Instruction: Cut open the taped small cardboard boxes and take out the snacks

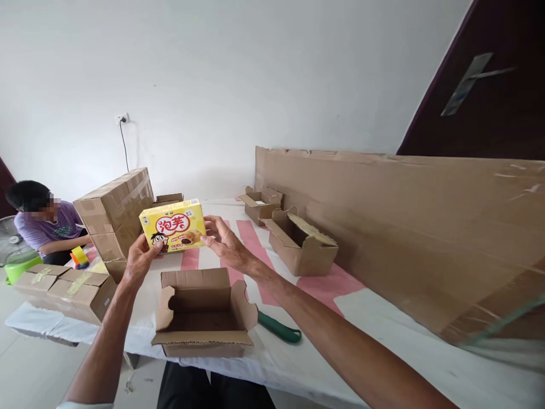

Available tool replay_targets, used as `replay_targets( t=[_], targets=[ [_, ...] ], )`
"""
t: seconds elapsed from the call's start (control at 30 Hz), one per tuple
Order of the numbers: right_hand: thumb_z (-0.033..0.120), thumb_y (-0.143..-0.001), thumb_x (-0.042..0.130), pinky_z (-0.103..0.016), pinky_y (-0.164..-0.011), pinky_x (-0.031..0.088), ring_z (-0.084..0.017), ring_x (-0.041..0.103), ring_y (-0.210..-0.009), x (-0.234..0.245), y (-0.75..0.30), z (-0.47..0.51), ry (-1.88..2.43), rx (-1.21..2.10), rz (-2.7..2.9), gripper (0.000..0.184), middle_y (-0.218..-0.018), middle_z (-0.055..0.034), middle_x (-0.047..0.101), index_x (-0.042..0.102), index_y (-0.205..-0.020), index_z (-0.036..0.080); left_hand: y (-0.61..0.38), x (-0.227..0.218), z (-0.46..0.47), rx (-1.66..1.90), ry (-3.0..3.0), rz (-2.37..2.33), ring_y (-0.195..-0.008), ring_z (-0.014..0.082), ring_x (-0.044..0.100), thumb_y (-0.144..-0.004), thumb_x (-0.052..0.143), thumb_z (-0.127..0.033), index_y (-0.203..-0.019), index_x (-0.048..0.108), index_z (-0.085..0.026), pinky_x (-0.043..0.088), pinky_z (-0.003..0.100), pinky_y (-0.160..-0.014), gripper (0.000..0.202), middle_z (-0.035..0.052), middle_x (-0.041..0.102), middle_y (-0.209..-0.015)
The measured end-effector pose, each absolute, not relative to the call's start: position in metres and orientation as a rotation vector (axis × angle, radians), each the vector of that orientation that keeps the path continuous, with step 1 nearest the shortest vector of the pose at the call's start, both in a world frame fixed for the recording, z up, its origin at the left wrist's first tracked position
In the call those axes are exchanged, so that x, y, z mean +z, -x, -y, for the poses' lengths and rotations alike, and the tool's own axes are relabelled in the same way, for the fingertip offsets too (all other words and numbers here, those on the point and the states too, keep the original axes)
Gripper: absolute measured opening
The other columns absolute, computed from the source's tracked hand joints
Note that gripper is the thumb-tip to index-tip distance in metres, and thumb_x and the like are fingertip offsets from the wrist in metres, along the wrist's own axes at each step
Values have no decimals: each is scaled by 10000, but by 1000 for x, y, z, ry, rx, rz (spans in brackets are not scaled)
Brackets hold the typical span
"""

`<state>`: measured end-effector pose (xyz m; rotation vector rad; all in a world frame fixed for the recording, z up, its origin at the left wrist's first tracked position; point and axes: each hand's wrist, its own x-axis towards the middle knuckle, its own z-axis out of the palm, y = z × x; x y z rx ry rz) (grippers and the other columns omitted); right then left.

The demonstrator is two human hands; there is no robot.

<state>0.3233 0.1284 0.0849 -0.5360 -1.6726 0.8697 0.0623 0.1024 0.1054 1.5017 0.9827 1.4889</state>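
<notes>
A plain pale wall (255,74) rises behind a low table (366,335) spread with a white cloth patterned in pink. At far left, a co-worker (62,227) in a purple shirt sits bent forward beside a bright green stool (23,270). In front of them, two closed cartons (79,292) sealed with tape lie side by side at the table's left end, with an orange and yellow tape roll (79,257) just behind. Next comes a taller stack of taped cartons (114,210); above it, a black cord (125,145) hangs from a wall socket (122,119).

Near the middle, the wearer's left hand (142,253) grasps the lower left corner of a yellow snack box (174,230), thumb on its front. The box, printed with red characters, a cartoon face and round pastries, is held up beyond an open brown carton (204,347) whose flaps are spread. The right hand (227,244) grasps the box's right end, thumb at the lower corner, fingers bent.

Right of the open carton lies a green handle (279,328), partly hidden. Farther back stand two more open cartons (309,258), before a long cardboard sheet (404,227) on edge. At far right is a dark door (502,125) with a metal lever.
</notes>
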Motion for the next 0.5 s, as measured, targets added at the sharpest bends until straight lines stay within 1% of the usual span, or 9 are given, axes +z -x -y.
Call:
replay_targets(
  t=[0.1,0.17,0.2,0.27,0.33,0.37,0.43,0.5],
  targets=[
    [435,-979,623,-481,-1008,561,-258,649,-1224,98,-323,-124,482,793,1677,467,-1387,-108,639,424,-1383,310,-63,126,-98,1553,-1619,-867,-940,223,743,-722,937,-459,-1161,697,-167,614,309,-763,580,88,783,-1127],
    [432,-979,628,-498,-1020,548,-271,638,-1252,101,-325,-126,521,685,1720,519,-1409,-111,635,403,-1433,317,-60,134,-103,1546,-1693,-808,-1028,246,740,-720,945,-399,-1185,684,-171,624,348,-842,580,95,773,-1200],
    [427,-974,634,-511,-1041,531,-279,626,-1275,100,-327,-128,563,620,1758,542,-1426,-111,629,407,-1454,315,-56,135,-108,1534,-1718,-794,-1054,254,739,-708,952,-374,-1186,678,-171,623,365,-872,587,95,772,-1208],
    [416,-949,657,-538,-1096,486,-306,590,-1331,92,-334,-134,714,551,1860,549,-1465,-117,612,476,-1453,297,-45,129,-122,1521,-1728,-803,-1082,267,737,-666,975,-334,-1175,665,-170,613,396,-925,618,94,775,-1203],
    [413,-903,700,-549,-1134,446,-343,567,-1360,76,-344,-140,922,627,1962,511,-1470,-137,614,596,-1377,257,-30,114,-139,1521,-1672,-867,-1112,278,729,-599,1003,-317,-1155,654,-171,593,417,-974,673,90,777,-1205],
    [415,-876,725,-546,-1126,452,-359,579,-1343,66,-348,-142,1015,700,1993,487,-1445,-153,634,650,-1322,234,-22,103,-148,1511,-1627,-917,-1123,285,725,-559,1018,-316,-1140,651,-171,586,425,-987,703,90,778,-1201],
    [430,-834,761,-522,-1049,510,-368,646,-1239,45,-356,-143,1121,845,2017,454,-1337,-177,702,718,-1220,193,-9,77,-162,1454,-1546,-1020,-1092,297,735,-500,1033,-331,-1102,652,-167,583,440,-982,731,86,793,-1138],
    [469,-820,764,-480,-958,556,-343,700,-1116,26,-362,-139,1120,934,2013,442,-1219,-167,754,748,-1147,171,1,48,-173,1397,-1505,-1076,-1017,312,754,-467,1036,-359,-1065,658,-158,597,470,-936,735,88,806,-1039]
  ],
)
